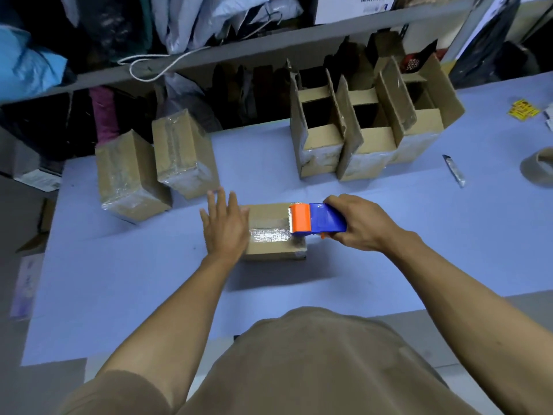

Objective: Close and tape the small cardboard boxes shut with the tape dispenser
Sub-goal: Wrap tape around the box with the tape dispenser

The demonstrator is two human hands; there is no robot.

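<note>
A small closed cardboard box [270,250] lies in the middle of the blue table [389,250]. A strip of clear tape [269,233] runs across its top. My left hand [224,227] presses flat on the box's left end, fingers straight and spread. My right hand [359,224] grips the blue and orange tape dispenser [317,220], whose orange head sits over the box's right end at the end of the strip. Two taped boxes [131,178] [184,154] stand at the back left. Three open boxes [321,127] [369,133] [419,115] with raised flaps stand at the back right.
A box cutter [454,170] lies on the table to the right, with a roll of tape [538,170] at the right edge and yellow cards [522,108] farther back. A shelf [239,52] crowded with bags and a cord runs behind the table.
</note>
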